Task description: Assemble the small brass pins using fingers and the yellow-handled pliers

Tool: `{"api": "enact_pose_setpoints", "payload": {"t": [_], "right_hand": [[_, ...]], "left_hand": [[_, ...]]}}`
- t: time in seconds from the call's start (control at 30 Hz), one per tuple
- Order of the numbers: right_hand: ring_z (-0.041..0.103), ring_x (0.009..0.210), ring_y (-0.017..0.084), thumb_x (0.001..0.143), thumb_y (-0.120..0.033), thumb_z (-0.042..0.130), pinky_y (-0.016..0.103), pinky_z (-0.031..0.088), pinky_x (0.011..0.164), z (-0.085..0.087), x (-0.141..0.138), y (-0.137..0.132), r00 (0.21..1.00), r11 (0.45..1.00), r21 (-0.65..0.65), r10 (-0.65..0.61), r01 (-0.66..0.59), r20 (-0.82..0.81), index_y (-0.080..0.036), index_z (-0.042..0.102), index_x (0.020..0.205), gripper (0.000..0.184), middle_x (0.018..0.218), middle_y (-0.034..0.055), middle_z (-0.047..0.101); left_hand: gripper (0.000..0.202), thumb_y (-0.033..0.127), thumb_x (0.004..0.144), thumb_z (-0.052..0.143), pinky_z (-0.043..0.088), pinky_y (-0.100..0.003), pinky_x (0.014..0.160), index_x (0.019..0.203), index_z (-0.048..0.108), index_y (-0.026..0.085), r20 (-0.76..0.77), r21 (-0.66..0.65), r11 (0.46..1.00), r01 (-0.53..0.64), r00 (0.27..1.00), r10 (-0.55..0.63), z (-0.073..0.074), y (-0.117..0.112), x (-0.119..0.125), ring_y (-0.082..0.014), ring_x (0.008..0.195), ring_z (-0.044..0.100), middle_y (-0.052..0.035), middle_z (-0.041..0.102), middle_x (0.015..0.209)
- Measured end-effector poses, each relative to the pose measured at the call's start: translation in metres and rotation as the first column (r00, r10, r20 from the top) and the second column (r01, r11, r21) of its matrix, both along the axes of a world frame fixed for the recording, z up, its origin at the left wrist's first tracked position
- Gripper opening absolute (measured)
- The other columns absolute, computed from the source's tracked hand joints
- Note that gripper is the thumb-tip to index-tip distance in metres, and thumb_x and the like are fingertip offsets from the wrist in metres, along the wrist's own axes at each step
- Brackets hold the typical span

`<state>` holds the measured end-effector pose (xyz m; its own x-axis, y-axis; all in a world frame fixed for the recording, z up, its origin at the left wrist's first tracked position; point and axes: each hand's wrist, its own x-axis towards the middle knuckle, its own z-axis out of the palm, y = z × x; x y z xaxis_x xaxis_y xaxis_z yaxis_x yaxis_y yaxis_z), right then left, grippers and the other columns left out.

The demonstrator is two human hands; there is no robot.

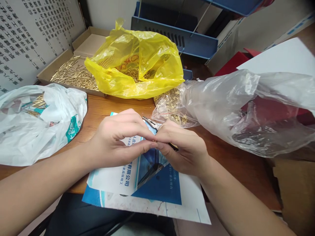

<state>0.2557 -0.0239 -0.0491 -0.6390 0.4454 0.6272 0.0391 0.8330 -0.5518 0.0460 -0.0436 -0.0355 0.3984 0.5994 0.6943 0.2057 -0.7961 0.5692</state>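
My left hand (125,139) and my right hand (180,144) meet over the middle of a printed sheet, thumbs and forefingers pinched tip to tip. A tiny brass-coloured bit shows between the fingertips, too small to name. Dark tweezers (150,123) lie through my right hand, their thin ends pointing up and left and the other end showing under the fingers. Beneath both hands is the blue-and-white printed sheet (162,188), which lies on the wooden table (98,113) and overhangs its front edge.
An open yellow bag (157,87) of small brass parts stands behind the hands. Left of it, a cardboard tray (44,73) holds brass pins. A white bag (22,137) lies at left. A clear bag (221,98) and a zip bag of brass pieces (169,103) lie right.
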Motion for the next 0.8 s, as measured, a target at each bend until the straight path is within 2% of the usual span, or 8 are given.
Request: {"api": "enact_pose_setpoints", "payload": {"t": [0.1,0.27,0.5,0.6,0.67,0.7,0.73,0.8], "right_hand": [[0.055,0.069,0.013,0.09,-0.006,0.06,0.031,0.045,0.069,0.003,0.0,0.0,1.0,1.0,-0.001,-0.01,0.01,-0.002,-0.016,0.063,0.093,0.011,0.074,0.0029,0.066],[0.051,0.067,0.014,0.09,-0.007,0.056,0.032,0.043,0.066,0.005,0.002,-0.001,0.999,1.0,0.0,-0.027,0.027,0.033,-0.017,0.062,0.09,0.012,0.07,0.003,0.063],[0.056,0.07,0.015,0.094,-0.01,0.053,0.033,0.045,0.069,0.005,0.005,-0.003,0.999,0.997,-0.082,-0.003,0.006,0.039,-0.017,0.063,0.093,0.012,0.077,0.005,0.066],[0.057,0.071,0.016,0.1,-0.019,0.047,0.035,0.046,0.071,0.004,0.006,-0.005,0.999,0.98,-0.198,0.018,-0.009,0.043,-0.017,0.064,0.092,0.019,0.076,0.005,0.066],[0.058,0.073,0.017,0.105,-0.034,0.04,0.035,0.045,0.072,0.002,0.005,-0.006,0.997,0.916,-0.396,-0.048,0.069,0.063,-0.018,0.067,0.089,0.035,0.075,0.0054,0.065],[0.059,0.074,0.018,0.105,-0.045,0.038,0.035,0.045,0.073,0.001,0.003,-0.006,0.993,0.844,-0.524,-0.099,0.116,0.061,-0.018,0.068,0.087,0.045,0.075,0.0057,0.065],[0.059,0.075,0.018,0.103,-0.057,0.037,0.035,0.046,0.073,0.0,0.0,-0.007,0.988,0.74,-0.657,-0.152,0.142,0.042,-0.018,0.069,0.086,0.053,0.075,0.0061,0.065],[0.06,0.075,0.019,0.094,-0.074,0.041,0.034,0.047,0.073,0.0,-0.006,-0.007,0.968,0.499,-0.864,-0.243,0.072,-0.06,-0.018,0.07,0.083,0.064,0.075,0.0066,0.065]], "left_hand": [[0.003,0.014,0.087,0.07,0.052,-0.028,0.072,0.087,0.072,0.016,-0.041,-0.101,0.995,-0.021,0.999,0.017,0.002,-0.001,-0.001,-0.013,0.072,0.065,-0.0032,0.074,0.078],[0.014,0.012,0.089,0.061,0.05,-0.025,0.069,0.077,0.068,0.015,-0.11,-0.285,0.958,-0.035,0.994,0.004,0.001,-0.001,-0.001,-0.0117,0.068,0.063,-0.0002,0.071,0.072],[0.018,0.016,0.093,0.056,0.048,-0.021,0.069,0.077,0.066,0.013,-0.145,-0.386,0.922,-0.012,0.988,-0.047,0.001,0.001,0.0,-0.0094,0.07,0.062,-0.0001,0.068,0.073],[0.018,0.015,0.093,0.056,0.047,-0.021,0.07,0.078,0.066,0.013,-0.15,-0.38,0.925,-0.009,0.987,-0.052,0.002,0.001,0.0,-0.009,0.071,0.062,0.0003,0.069,0.074],[0.019,0.014,0.093,0.056,0.046,-0.02,0.069,0.077,0.065,0.013,-0.16,-0.358,0.934,-0.01,0.986,-0.05,0.002,0.0,0.0,-0.0086,0.071,0.061,0.0004,0.068,0.074],[0.019,0.014,0.093,0.055,0.046,-0.02,0.069,0.076,0.064,0.013,-0.166,-0.343,0.939,-0.016,0.985,-0.043,0.002,0.0,0.001,-0.0085,0.07,0.06,0.0004,0.068,0.073],[0.02,0.014,0.093,0.055,0.045,-0.02,0.068,0.074,0.063,0.013,-0.173,-0.326,0.945,-0.024,0.984,-0.035,0.0,-0.001,0.002,-0.0084,0.069,0.059,0.0004,0.067,0.072],[0.021,0.014,0.093,0.055,0.044,-0.021,0.067,0.073,0.062,0.013,-0.188,-0.287,0.957,-0.038,0.982,-0.018,-0.004,-0.003,0.006,-0.009,0.068,0.057,0.0,0.064,0.07]]}}
